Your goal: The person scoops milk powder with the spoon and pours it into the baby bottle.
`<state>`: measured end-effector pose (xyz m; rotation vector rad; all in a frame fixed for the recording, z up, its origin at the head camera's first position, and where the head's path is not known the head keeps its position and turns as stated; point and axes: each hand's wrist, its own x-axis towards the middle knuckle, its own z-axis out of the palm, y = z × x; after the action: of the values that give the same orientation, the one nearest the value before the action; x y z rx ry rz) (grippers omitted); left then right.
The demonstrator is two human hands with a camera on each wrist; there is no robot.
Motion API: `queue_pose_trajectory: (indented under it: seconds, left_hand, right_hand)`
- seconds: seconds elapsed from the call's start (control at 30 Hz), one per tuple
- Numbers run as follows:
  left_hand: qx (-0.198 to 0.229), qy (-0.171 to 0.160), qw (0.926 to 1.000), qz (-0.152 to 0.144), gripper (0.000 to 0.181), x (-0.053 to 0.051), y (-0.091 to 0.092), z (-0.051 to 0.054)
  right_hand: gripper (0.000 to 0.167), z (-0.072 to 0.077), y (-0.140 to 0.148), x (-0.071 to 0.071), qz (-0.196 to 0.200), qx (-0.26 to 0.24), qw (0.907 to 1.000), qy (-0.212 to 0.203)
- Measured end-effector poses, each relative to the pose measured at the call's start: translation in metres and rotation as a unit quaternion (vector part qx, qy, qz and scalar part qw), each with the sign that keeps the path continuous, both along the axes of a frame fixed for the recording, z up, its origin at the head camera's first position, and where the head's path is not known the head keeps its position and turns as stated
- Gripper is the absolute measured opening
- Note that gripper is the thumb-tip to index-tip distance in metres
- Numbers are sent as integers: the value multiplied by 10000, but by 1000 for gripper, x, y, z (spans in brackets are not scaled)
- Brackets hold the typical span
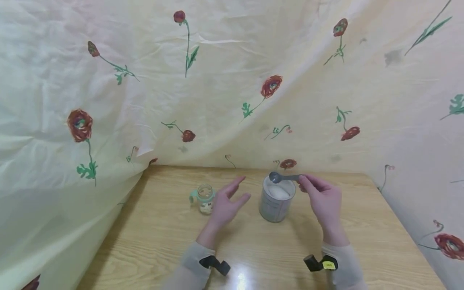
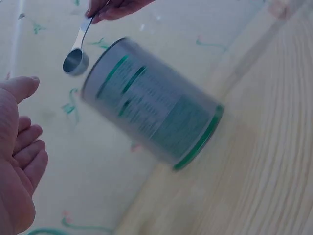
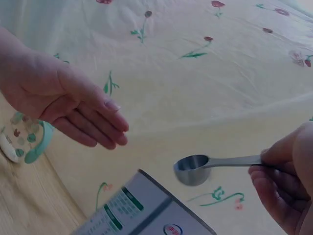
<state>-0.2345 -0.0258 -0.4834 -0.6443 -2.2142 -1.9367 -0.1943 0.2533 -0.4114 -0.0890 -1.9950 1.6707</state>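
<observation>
My right hand [image 1: 324,199] pinches the handle end of a metal measuring spoon [image 1: 274,177]. The spoon's round bowl is over the far rim of an open can [image 1: 274,207]; in the right wrist view the bowl [image 3: 192,170] stands clear above the can's edge. White contents [image 1: 279,191], which look like powder, show inside the can. Left of the can, my left hand [image 1: 225,204] hovers with its fingers extended and touches nothing. Just beyond it is a small clear cup [image 1: 205,192] with a mint-green handle and rim, partly hidden by that hand.
The can and cup stand on a light wooden table [image 1: 152,233]. A pale cloth with red flowers [image 1: 224,100] hangs behind the table and down its sides. A wrist camera [image 1: 214,264] is strapped to my left sleeve, another [image 1: 319,264] to my right.
</observation>
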Motion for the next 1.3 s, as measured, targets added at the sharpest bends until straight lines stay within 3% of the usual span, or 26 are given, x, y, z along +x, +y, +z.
queue_pose_trajectory:
  seconds: [0.13,0.2,0.3,0.4,0.53,0.67,0.93,1.13,1.3]
  left_hand:
    - [-113,-371,9992,-81,69,0,25,-3]
    - [-125,-496,9986,-115,73,1,35,-6]
    - [-186,-586,9981,-75,77,2,47,-13]
    - [-142,-619,9980,-41,79,4,54,-17]
    - [-29,-603,9982,-68,80,6,60,-19]
    - [61,-543,9984,-120,81,5,66,-18]
    - [205,-391,9989,-153,79,5,74,-16]
    - [211,-123,9996,-163,76,5,75,-17]
    - [226,-208,9995,-117,77,5,75,-18]
  right_hand:
    - [13,0,9,0,76,897,9951,410]
    - [9,-2,11,-1,77,1549,9844,825]
    - [12,-7,12,-4,15,2599,9564,1332]
    - [16,-12,9,-6,24,3466,9246,1582]
    - [18,-17,2,-7,161,4249,8892,1689]
    - [21,-18,-5,-9,228,4676,8650,1803]
    - [21,-23,-14,-13,283,4887,8529,1815]
    - [21,-26,-16,-14,361,4789,8619,1629]
    - [20,-27,-16,-13,548,4721,8680,1440]
